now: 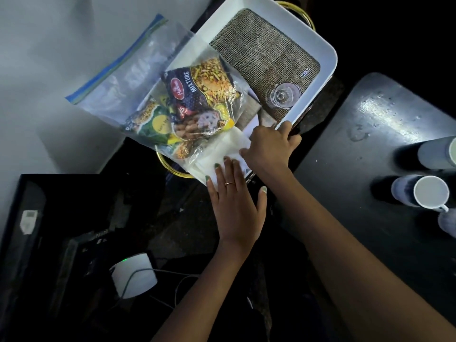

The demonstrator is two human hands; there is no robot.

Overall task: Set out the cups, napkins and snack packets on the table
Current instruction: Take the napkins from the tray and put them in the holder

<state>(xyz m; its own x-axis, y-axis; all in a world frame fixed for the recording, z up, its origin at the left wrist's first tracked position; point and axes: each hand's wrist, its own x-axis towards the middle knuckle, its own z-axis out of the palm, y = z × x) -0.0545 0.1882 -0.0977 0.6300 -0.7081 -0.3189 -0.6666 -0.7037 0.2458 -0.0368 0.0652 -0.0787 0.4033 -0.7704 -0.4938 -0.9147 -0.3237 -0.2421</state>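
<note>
Nearest to us, a white device (134,276) with a green light and a trailing cable sits low in the dark area at lower left. Above it, our left hand (235,201) lies flat, its grip open, with straight fingers pressing on the white napkins (222,154) at the near corner of the white tray (328,58). Just beside it, our right hand (269,146) reaches over the near rim of the tray; its fingers curl downward at the napkins and tray edge, but we cannot tell whether the grip actually holds anything. The clear zip bag (128,77) containing the snack packets (197,104) rests across the left side of the tray, touching the napkins, with its blue seal strip extending beyond the rim. Farther in, a woven mat (261,50) lines the tray floor, and a clear glass (283,96) stands on it near the right wall. To the right, well apart from the tray, white cups (430,191) stand on the dark worktop (357,156).
</note>
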